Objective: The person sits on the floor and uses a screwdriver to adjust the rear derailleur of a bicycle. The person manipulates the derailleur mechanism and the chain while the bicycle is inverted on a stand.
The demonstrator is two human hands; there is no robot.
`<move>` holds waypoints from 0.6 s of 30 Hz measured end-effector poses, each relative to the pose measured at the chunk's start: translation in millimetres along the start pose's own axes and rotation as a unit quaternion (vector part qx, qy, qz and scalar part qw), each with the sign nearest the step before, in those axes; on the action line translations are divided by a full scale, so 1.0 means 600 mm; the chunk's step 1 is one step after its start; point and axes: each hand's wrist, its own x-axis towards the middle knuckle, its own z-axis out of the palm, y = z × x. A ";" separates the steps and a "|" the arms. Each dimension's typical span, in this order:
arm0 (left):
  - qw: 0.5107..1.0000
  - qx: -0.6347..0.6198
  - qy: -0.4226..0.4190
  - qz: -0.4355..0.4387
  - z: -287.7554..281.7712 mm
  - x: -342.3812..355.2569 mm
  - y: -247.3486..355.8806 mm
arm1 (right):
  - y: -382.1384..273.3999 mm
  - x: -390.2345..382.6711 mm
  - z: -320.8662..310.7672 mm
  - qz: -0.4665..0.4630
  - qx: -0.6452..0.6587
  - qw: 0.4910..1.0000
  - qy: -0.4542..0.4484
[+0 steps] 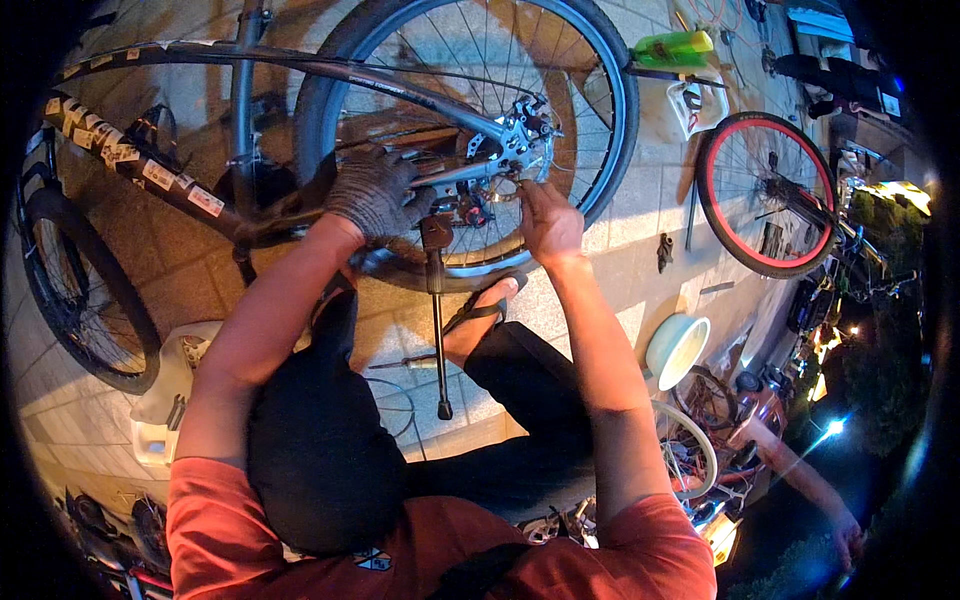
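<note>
A dark bicycle frame (pixel 410 92) lies tipped in front of me, with its rear wheel (pixel 622 150) at the far side. My left hand (pixel 375 195), in a grey knit glove, is closed round the frame's lower rear tube beside the wheel. Bare and pinched, my right hand (pixel 550 222) is at the rear axle area; its fingertips hide whatever they hold. Between the hands is the rear derailleur (pixel 474 212), partly covered. A black kickstand (pixel 436 290) points from the frame toward me.
A red-rimmed wheel (pixel 707 195) rests at the right, beyond a pale basin (pixel 653 350). Near the rear tyre lie a green bottle (pixel 672 48) and a small black part (pixel 665 252). A screwdriver (pixel 415 362) is by my foot. Another person's arm (pixel 810 485) shows at lower right.
</note>
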 end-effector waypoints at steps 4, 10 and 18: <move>1.000 -0.005 -0.026 -0.009 -0.003 -0.004 0.003 | 0.002 -0.002 0.000 0.001 0.006 1.000 0.026; 1.000 0.006 -0.002 -0.011 -0.004 -0.007 0.003 | 0.007 0.008 -0.005 -0.037 0.001 0.999 0.027; 0.999 -0.009 0.031 0.009 0.000 -0.005 0.000 | 0.025 0.036 -0.032 -0.189 -0.084 0.978 -0.038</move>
